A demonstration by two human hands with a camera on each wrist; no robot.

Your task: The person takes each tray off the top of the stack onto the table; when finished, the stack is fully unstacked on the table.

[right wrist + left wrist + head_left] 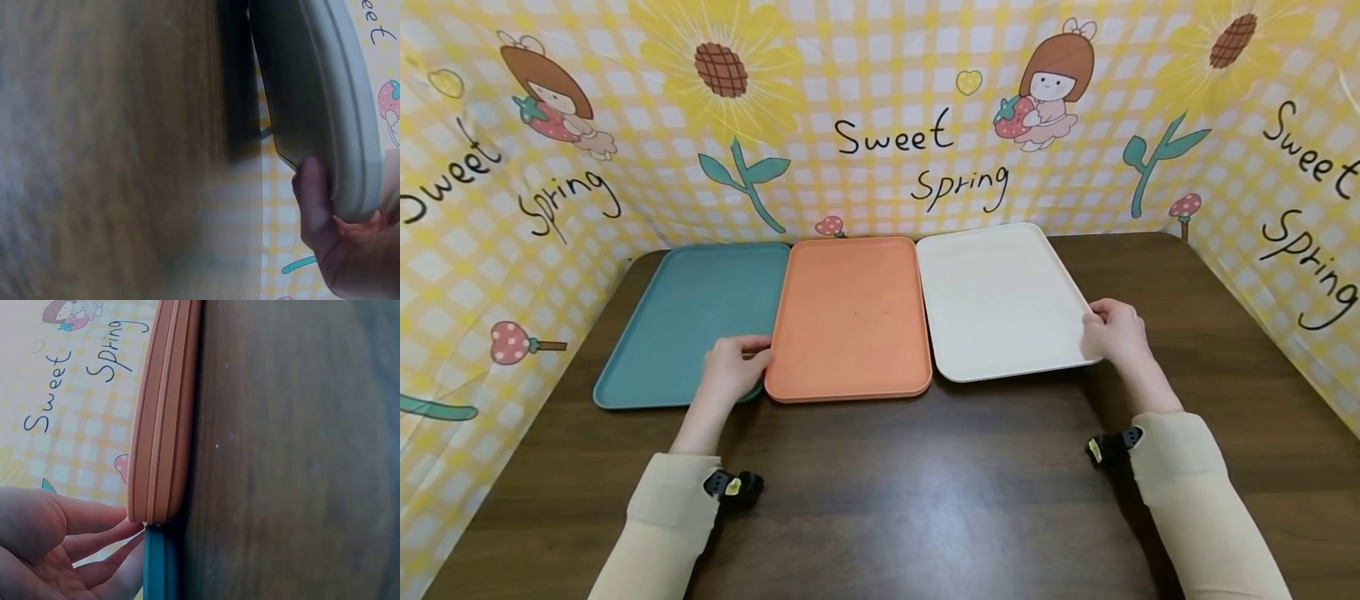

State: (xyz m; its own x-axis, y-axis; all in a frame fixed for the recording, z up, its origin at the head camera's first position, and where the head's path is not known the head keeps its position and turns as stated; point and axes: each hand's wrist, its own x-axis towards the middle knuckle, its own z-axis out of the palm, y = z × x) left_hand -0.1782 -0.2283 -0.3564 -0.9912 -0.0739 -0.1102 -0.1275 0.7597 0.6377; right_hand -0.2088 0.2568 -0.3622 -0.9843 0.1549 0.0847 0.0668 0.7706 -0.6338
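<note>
Three rectangular trays lie in a row: a teal tray (715, 287), an orange tray (853, 317) and a white tray (1003, 304). My left hand (730, 367) reaches over the teal tray's near right corner. Its fairly straight fingers touch the orange tray's left edge. In the left wrist view, the orange edge (156, 437) shows stacked layers above the table, beside the teal rim (159, 565). My right hand (1116, 329) grips the white tray at its near right corner. The right wrist view shows this tray's underside (290, 81) raised off the table, with fingers around its rim.
The dark wooden table (880, 492) extends in front of the trays and to the right. A yellow checked cloth (880, 50) with printed figures and lettering stands behind the table and along both sides. Each sleeve carries a small black strap device (737, 489) at the wrist.
</note>
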